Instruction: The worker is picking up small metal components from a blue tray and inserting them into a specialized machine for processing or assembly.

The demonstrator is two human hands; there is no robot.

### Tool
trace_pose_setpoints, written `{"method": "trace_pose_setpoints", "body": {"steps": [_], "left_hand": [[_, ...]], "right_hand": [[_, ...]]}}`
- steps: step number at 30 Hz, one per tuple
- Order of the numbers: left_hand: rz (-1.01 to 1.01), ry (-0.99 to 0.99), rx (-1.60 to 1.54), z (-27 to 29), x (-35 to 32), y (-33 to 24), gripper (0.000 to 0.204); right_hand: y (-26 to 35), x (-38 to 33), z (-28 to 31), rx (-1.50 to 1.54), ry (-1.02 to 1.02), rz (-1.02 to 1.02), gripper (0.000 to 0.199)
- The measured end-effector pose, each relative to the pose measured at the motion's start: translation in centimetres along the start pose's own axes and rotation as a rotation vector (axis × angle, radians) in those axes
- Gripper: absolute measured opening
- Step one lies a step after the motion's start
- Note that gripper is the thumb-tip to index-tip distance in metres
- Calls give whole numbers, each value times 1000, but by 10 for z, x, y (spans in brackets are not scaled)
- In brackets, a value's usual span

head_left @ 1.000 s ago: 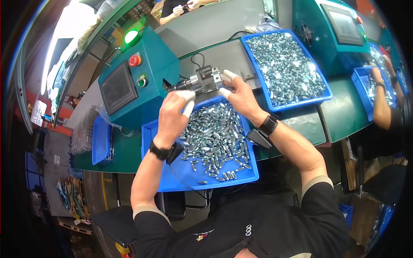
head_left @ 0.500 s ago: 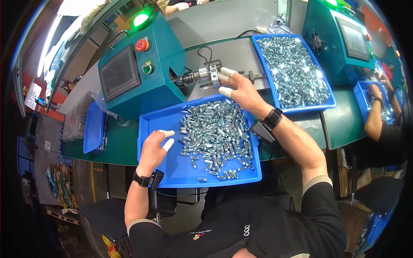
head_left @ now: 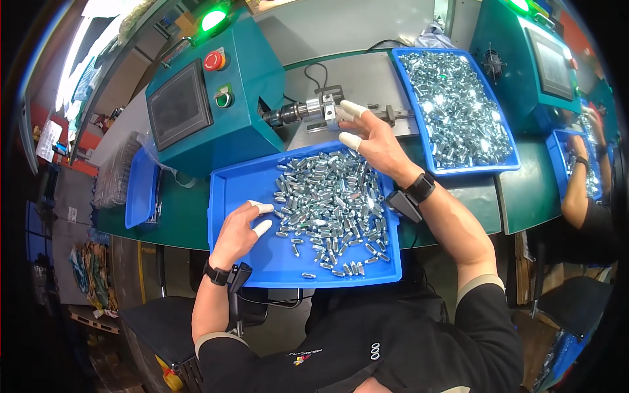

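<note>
My left hand [head_left: 237, 230] hovers over the left part of a blue tray [head_left: 244, 267], thumb and forefinger apart, with white finger cots on the tips. Nothing shows between them, and the forefinger points at the edge of a heap of small shiny metal hex fittings [head_left: 331, 196]. At the machine's metal clamping fixture [head_left: 329, 110], my right hand [head_left: 380, 145] reaches in from the right. Its cotted thumb and fingers are spread, close to the fixture's right side; whether a fingertip touches it I cannot tell. The fixture is in line with a dark spindle [head_left: 282, 116].
A teal machine [head_left: 246, 72] with a screen, red button and green lamp stands left. A second blue tray [head_left: 429, 154] full of fittings lies right. Farther left is a small blue bin [head_left: 139, 196]. Another person's arm [head_left: 573, 187] works at a neighbouring machine [head_left: 524, 72].
My left hand has moved slightly right, closer to the heap. The right hand stays by the fixture, its fingers a little farther from it. The whole view has shifted slightly.
</note>
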State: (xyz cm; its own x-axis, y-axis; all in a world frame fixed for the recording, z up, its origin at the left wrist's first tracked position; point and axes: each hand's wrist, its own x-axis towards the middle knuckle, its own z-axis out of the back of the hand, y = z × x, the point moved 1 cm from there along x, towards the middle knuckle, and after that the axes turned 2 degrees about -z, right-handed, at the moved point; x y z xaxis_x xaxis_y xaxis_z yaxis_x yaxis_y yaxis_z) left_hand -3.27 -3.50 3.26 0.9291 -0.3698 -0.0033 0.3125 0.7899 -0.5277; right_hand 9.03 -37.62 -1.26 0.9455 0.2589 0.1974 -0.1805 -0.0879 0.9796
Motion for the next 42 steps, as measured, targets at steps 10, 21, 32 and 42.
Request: {"method": "trace_pose_setpoints", "body": {"steps": [10, 21, 32, 42], "left_hand": [[30, 16, -23, 0, -1, 1, 35], [-14, -5, 96, -7, -1, -6, 34], [-186, -42, 285, -16, 5, 0, 22], [-169, -78, 232, -16, 9, -5, 18]], "right_hand": [[-1, 0, -1, 32, -47, -31, 68], [-12, 1, 4, -12, -146, -5, 64], [22, 10, 0, -368, -504, 55, 65], [44, 56, -1, -1136, -363, 50, 47]]}}
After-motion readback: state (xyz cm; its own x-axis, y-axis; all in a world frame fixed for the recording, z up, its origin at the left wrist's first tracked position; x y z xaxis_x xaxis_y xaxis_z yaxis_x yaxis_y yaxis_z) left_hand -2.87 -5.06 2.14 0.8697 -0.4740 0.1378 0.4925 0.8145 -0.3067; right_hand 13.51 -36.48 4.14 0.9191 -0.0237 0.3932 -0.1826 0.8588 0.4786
